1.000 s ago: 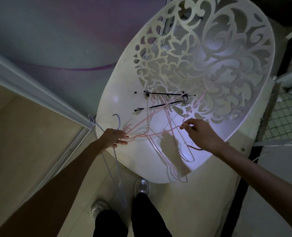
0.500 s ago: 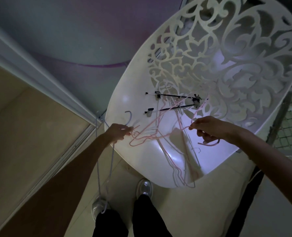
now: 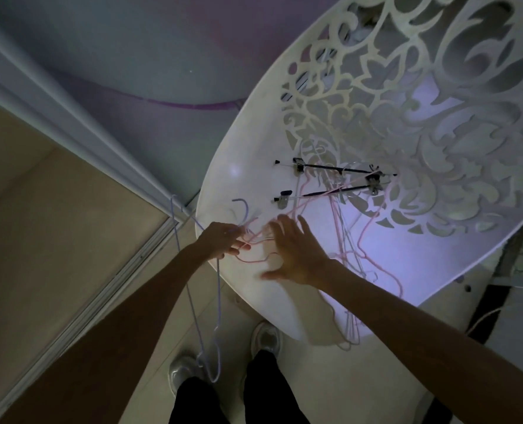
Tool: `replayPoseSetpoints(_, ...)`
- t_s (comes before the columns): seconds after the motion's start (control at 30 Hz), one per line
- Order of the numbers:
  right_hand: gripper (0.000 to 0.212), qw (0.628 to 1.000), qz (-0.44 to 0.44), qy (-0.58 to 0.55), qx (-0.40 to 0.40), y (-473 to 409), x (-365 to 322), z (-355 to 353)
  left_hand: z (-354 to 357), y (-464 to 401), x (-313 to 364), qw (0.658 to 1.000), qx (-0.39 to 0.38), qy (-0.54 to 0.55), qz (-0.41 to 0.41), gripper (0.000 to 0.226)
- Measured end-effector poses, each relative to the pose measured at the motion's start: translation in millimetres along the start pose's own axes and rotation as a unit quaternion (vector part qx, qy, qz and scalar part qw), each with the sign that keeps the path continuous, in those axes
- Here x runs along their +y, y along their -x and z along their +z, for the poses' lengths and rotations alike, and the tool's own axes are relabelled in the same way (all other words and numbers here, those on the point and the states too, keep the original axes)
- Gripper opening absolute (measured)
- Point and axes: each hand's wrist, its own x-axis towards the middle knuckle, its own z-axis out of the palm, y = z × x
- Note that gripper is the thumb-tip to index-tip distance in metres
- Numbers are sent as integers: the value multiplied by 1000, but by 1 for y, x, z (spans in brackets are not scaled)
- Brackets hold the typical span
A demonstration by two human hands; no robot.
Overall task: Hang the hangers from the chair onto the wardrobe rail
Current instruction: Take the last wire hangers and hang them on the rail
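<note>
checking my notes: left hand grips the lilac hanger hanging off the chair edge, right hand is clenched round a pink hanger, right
Not quite. In the head view the right hand is open, fingers spread above the pink hangers, clenching nothing. The left hand does grip the lilac hanger beside the white chair.

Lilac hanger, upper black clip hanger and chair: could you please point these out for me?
lilac hanger (image 3: 218, 301): head view, its hanging wire side.
upper black clip hanger (image 3: 339, 169): head view, mid-bar.
chair (image 3: 238, 191): head view, plain seat edge.

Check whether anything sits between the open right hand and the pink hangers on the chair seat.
Nothing visible does. The right hand is spread directly over the pink hangers on the white chair; they are only tangled with each other and two black clip hangers.
</note>
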Motion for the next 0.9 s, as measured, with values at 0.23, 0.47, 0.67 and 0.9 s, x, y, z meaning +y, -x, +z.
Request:
replayPoseSetpoints(0.23, 63, 983, -66, 56, 160, -7, 14, -2, 0, -15, 6, 994, 47, -98, -6, 40)
replayPoseSetpoints(0.47, 55, 987, -47, 84, 126, -12, 23, -10, 6, -22, 12, 993, 112, 20, -3, 32)
replayPoseSetpoints(0.67, 42, 993, -28, 76, 85, -11, 34, -17, -1, -22, 3, 977, 156, -146, 18, 31)
replayPoseSetpoints(0.9, 39, 991, -49, 57, 113, -3, 34, -15, -4, -25, 7, 989, 87, -122, 1, 34)
